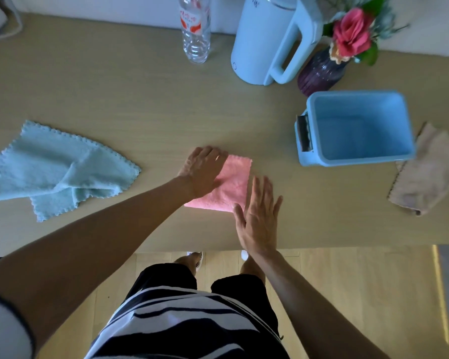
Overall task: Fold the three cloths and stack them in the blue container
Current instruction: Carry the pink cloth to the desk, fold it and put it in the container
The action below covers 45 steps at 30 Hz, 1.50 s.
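Wooden table (140, 104), pink cloth (235, 181) half hidden under flat hands (204, 172).

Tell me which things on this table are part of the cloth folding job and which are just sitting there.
Job: pink cloth, light blue cloth, beige cloth, blue container.
Lying about: water bottle, pale blue kettle, purple vase with flowers.

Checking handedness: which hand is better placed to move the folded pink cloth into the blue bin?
Probably the right hand: it's on the side of the pink cloth nearer the blue bin.
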Available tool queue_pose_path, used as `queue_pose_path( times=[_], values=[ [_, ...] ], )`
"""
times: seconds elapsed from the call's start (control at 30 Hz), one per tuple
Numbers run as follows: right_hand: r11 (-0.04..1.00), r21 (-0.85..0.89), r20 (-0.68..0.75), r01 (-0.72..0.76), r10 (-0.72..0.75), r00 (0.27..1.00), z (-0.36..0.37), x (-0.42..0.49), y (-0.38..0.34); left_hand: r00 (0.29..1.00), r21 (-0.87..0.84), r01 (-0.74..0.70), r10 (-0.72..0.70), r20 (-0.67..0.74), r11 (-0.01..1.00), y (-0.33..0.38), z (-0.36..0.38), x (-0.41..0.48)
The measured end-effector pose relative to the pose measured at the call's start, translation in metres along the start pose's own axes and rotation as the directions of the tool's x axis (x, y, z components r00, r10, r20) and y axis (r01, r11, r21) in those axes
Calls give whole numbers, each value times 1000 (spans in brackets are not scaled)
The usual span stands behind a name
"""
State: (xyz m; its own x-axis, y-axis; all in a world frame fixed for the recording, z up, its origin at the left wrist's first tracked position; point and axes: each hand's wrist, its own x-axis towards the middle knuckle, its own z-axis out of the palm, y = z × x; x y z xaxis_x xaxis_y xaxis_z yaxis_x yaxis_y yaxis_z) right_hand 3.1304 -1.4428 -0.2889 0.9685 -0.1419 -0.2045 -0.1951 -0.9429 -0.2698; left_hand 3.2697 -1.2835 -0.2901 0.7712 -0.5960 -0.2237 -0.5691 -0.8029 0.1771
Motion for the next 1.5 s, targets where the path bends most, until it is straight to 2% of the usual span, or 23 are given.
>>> queue_pose_path(
  times=[0.1, 0.17, 0.27, 0.33, 0.43, 0.5, 0.57, 0.67, 0.7, 0.77, 0.83, 0.9, 1.0, 1.13, 1.23, 1.3, 1.4, 1.5],
  values=[
    [993, 104, -58, -61, 67, 996, -9, -6, 1, 997, 33, 64, -66, 46, 997, 5, -11, 8],
    [983, 165, -89, -81, 97, 991, -16, -8, -1, 975, -31, 160, -153, 162, 987, 5, -19, 12],
    [948, 314, -143, -59, 109, 984, -27, -9, -2, 936, -240, 262, -185, 299, 935, 1, -31, 12],
    [884, 466, -184, -28, 128, 975, -36, -7, -2, 937, -375, 296, -191, 294, 878, 0, -43, 9],
    [774, 633, -221, 11, 167, 961, -57, 2, -3, 924, -594, 381, -274, 265, 709, 8, -77, 2],
    [639, 769, -151, -23, 216, 965, -78, 10, -4, 929, -736, 361, -288, 231, 573, 18, -102, -2],
    [425, 898, -12, -111, 276, 961, -103, 20, 2, 939, -858, 299, -287, 187, 418, 32, -130, -4],
    [127, 972, 169, -196, 196, 966, -143, 36, 24, 954, -964, 190, -266, 137, 187, 62, -167, 1],
    [71, 974, 202, -213, 138, 970, -157, 40, 32, 961, -980, 149, -254, 112, 134, 74, -177, 5],
    [36, 980, 190, -193, 89, 978, -185, 48, 50, 968, -995, 79, -245, 62, 61, 98, -192, 18],
    [39, 988, 140, -146, 130, 982, -213, 56, 70, 962, -998, 35, -273, 20, 52, 118, -202, 33],
    [55, 994, 85, -96, 176, 981, -237, 68, 96, 944, -995, 17, -330, -17, 101, 137, -205, 50],
    [182, 981, 36, -69, 175, 984, -264, 85, 138, 906, -980, 12, -417, -74, 199, 166, -201, 73],
    [491, 871, -14, 26, -29, 999, -289, 106, 185, 874, -932, -43, -439, -209, 359, 198, -191, 98],
    [582, 810, 30, 71, -162, 986, -303, 125, 213, 871, -871, 2, -429, -240, 492, 212, -183, 118],
    [625, 779, 104, 54, -212, 972, -306, 138, 225, 893, -881, 6, -399, -207, 472, 216, -175, 128],
    [726, 688, 200, 10, -203, 959, -307, 162, 242, 934, -872, 58, -335, -125, 486, 217, -160, 145],
    [875, 481, 252, 52, -194, 948, -299, 181, 249, 945, -843, 186, -327, 13, 505, 218, -143, 158]
  ],
)
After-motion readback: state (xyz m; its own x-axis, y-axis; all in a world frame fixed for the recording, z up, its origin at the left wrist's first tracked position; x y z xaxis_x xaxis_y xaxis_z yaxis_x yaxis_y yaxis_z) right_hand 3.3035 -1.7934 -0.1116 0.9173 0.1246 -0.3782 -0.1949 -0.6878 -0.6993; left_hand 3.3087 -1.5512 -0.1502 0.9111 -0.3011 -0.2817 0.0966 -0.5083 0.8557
